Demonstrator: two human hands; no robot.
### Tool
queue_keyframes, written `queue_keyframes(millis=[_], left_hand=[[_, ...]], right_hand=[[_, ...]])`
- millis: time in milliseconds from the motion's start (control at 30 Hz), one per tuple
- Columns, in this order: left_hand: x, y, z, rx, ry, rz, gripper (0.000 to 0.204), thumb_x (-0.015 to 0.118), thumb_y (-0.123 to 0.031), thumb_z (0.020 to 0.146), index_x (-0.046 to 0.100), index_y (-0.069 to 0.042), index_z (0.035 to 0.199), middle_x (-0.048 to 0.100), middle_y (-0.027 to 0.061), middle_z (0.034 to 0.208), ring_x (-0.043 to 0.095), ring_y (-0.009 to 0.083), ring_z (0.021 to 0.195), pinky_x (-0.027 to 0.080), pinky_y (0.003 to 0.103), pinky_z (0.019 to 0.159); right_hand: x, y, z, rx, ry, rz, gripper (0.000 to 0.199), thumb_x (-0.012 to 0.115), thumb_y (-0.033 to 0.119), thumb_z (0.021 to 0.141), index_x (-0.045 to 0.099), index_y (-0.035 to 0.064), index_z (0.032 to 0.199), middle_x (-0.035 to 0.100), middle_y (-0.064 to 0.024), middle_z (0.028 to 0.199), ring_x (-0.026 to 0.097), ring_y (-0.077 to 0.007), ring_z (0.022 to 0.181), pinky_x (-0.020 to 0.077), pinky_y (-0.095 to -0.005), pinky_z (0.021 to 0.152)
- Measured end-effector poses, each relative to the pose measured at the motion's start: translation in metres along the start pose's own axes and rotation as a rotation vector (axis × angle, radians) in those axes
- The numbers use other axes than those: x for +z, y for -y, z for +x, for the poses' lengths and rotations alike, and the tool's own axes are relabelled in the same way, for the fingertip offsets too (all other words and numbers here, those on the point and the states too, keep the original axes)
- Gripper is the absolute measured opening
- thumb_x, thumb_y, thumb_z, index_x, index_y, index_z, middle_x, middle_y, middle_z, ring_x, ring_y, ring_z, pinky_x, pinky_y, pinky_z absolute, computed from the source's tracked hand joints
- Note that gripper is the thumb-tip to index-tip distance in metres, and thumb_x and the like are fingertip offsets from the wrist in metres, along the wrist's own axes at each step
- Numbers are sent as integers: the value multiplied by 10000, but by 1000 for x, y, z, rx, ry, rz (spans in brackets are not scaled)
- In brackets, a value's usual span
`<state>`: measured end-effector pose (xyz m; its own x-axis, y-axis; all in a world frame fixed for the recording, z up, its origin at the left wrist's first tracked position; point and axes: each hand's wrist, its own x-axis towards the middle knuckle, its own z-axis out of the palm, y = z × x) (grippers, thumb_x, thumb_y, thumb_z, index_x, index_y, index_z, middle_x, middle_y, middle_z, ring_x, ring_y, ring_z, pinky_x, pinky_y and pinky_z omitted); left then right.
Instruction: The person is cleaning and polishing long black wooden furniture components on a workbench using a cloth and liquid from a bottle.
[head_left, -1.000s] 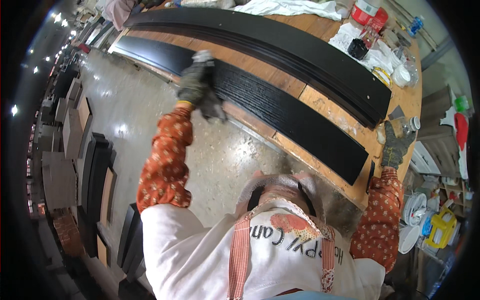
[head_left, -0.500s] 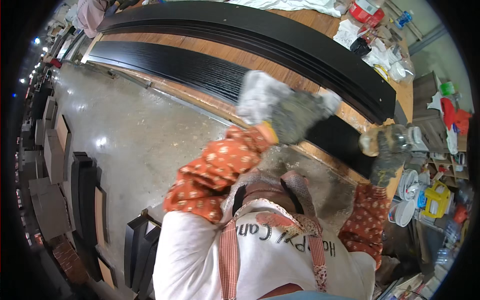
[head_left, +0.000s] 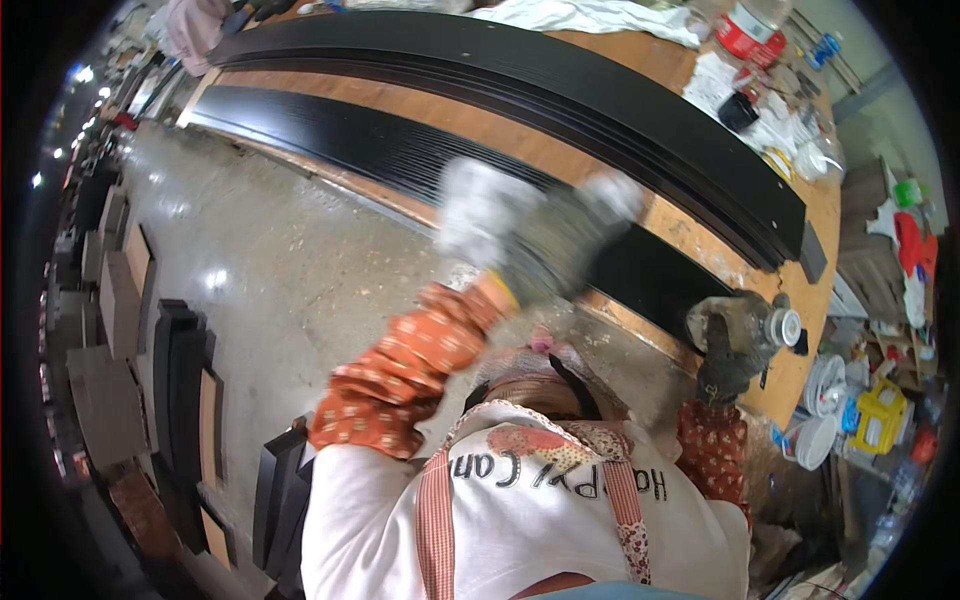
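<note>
My left hand (head_left: 555, 250), in a dark grey glove, grips a white cloth (head_left: 485, 205) over a black board (head_left: 375, 135). Both hand and cloth are smeared by motion, and cloth bunches out on either side of the glove. Near the board's right end, my gloved right hand (head_left: 735, 360) is wrapped round a clear plastic bottle (head_left: 715, 318) with a whitish top. The bottle lies tilted, its top pointing right. Behind the board, along the wooden table (head_left: 690, 235), runs a longer black moulding (head_left: 560, 95) with stepped edges.
A white cloth (head_left: 590, 15), crumpled paper, a black cup (head_left: 737, 111) and a red-labelled bottle (head_left: 752, 35) lie at the back. White buckets (head_left: 810, 442) and a yellow container (head_left: 880, 418) stand at right. Black boards (head_left: 180, 400) lean on the left floor. Another person's sleeve (head_left: 195, 35) shows far left.
My left hand and the cloth have shifted left along the board. My right hand has moved slightly left with the bottle, whose top now shows more clearly.
</note>
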<state>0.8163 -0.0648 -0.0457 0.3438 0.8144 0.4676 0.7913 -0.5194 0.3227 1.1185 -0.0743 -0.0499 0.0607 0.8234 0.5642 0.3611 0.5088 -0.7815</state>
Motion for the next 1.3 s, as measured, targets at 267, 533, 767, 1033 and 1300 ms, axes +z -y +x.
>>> queue_keyframes(millis=[267,533,767,1033,1300], left_hand=[[-58,91,-57,-290,-2,326,450,611,-234,856,575,-110,1287,581,165,1261,518,387,1177,361,512,1047],[-127,164,-90,-838,-682,-727,344,646,-163,920,618,8,1216,662,106,1163,620,199,1065,490,301,950],[-148,132,-97,-769,-437,-1946,424,633,-204,920,555,26,1268,631,139,1208,623,232,1070,515,357,944],[-187,145,-141,-831,-195,-1420,579,640,-71,868,457,3,1412,544,113,1335,537,200,1188,435,334,1030],[-189,143,-149,-722,-379,-1263,621,636,-76,898,407,-41,1474,491,120,1407,503,162,1223,417,270,1023]], right_hand=[[10,-4,-13,165,-34,157,822,793,110,755,327,-25,1418,558,-65,1057,572,-178,929,496,-337,853],[41,39,11,34,251,-113,750,807,145,717,454,8,1365,575,-172,1266,600,-320,1128,489,-403,983],[166,130,32,-325,948,-548,756,783,345,738,488,69,1377,601,-214,1195,632,-355,1004,529,-445,846],[292,218,20,-432,1010,-797,777,730,332,749,452,70,1426,603,-115,972,589,-271,837,476,-420,725],[313,231,9,-397,926,-829,540,639,329,846,539,186,1357,586,-56,885,598,-232,833,479,-429,753]])
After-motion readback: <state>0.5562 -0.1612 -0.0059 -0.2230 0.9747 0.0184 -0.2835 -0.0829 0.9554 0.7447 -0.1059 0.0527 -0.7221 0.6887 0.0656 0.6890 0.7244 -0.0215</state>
